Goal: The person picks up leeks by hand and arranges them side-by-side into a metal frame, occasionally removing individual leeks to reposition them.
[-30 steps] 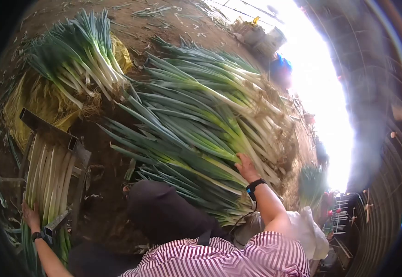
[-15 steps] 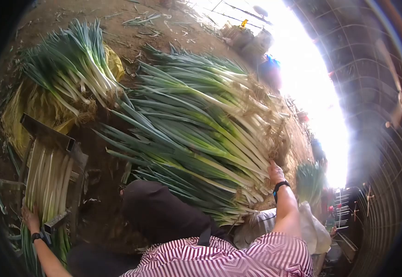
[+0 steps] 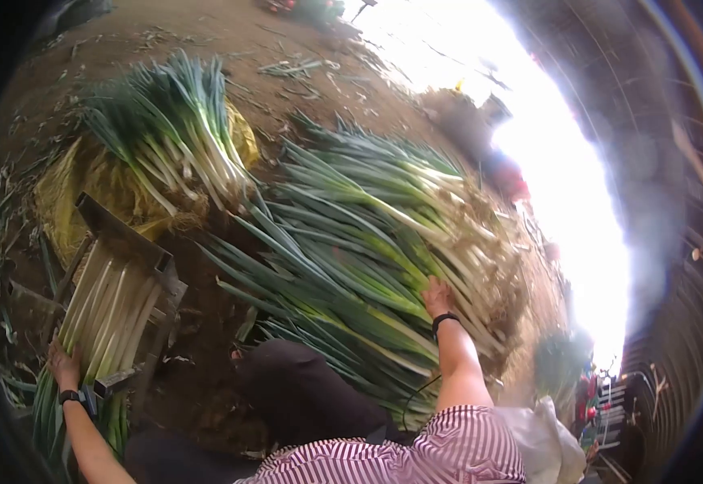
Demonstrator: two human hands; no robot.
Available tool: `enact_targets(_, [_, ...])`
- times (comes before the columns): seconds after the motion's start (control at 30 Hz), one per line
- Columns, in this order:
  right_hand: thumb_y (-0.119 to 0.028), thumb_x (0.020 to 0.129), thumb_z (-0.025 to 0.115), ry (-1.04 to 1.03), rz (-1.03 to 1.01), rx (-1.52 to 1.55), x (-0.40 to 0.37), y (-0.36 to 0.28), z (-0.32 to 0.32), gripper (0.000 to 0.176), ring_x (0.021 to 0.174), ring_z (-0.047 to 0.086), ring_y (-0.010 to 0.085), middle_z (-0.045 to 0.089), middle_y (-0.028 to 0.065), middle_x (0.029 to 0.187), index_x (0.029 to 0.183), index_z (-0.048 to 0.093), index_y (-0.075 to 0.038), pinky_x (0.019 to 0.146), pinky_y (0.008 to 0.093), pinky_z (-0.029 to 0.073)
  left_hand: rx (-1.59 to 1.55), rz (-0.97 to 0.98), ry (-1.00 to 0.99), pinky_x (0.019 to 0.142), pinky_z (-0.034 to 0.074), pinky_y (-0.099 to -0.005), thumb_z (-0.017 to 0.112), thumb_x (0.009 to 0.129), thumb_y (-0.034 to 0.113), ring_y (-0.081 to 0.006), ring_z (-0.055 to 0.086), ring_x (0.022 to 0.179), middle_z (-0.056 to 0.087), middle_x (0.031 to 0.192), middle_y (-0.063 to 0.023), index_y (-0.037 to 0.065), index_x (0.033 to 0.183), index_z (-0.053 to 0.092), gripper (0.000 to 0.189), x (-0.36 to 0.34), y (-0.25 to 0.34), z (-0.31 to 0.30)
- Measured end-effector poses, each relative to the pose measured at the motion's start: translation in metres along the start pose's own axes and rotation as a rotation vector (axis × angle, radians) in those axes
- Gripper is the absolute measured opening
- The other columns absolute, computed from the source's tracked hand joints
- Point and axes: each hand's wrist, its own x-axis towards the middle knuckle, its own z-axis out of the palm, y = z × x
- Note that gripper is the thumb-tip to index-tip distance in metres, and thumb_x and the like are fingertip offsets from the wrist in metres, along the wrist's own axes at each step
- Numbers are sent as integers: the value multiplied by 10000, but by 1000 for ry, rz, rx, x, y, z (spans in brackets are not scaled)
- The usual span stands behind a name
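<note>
fingers of the left hand lie flat and apart on pale trimmed leek stalks in a grey metal trough. a dark rounded shape sits between. right hand presses the big green leek heap; its fingers are blurred, so i cannot tell their grip.

Farm greenhouse: arched frame, dirt floor, leek piles.

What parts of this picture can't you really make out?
Head view, right hand: fingers sunk into the leek pile, grip unclear.
Head view, left hand: small, near the dark rim; grip on racked stalks unclear.
Head view, bright opening: washed out by glare.
</note>
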Motion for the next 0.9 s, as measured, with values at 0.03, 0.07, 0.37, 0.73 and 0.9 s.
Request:
enact_targets(0.03, [-264,839,675,-20,-7,-12,6,-8,0,430,1097,540,377,574,173,1134,1229,530,-156,905,469,468,-21,7,8,1153,147,-523,507,911,543,-304,216,1439,271,1542,-166,75,1507,230,807,1,-3,5])
enact_targets(0.07, [-269,842,673,-43,-12,-24,11,-13,5,420,1104,535,379,570,172,1140,1221,532,-159,898,467,473,-39,15,17,1154,145,-524,506,911,544,-303,212,1440,274,1540,-166,71,1505,233,806,0,-3,3])
enact_targets(0.37, [-322,831,679,397,-387,63,38,-20,-109,327,934,617,335,617,153,1033,1060,594,-106,742,451,516,10,-52,46,1142,217,-496,516,908,549,-304,253,1418,313,1520,-144,66,1487,270,793,5,-1,11])
enact_targets(0.73, [-271,890,597,799,-585,-106,98,-50,-385,302,875,623,246,604,70,992,1172,575,-163,701,375,527,-107,-56,26,1181,126,-476,535,871,580,-285,189,1452,252,1554,-147,45,1498,234,878,-7,4,1])
enact_targets(0.9, [-231,959,528,928,-978,141,58,-166,-504,293,905,625,209,635,72,1076,1217,584,-102,738,331,497,-203,19,121,1163,188,-511,558,832,626,-314,312,1403,333,1505,-196,-14,1449,310,923,-4,-2,17])
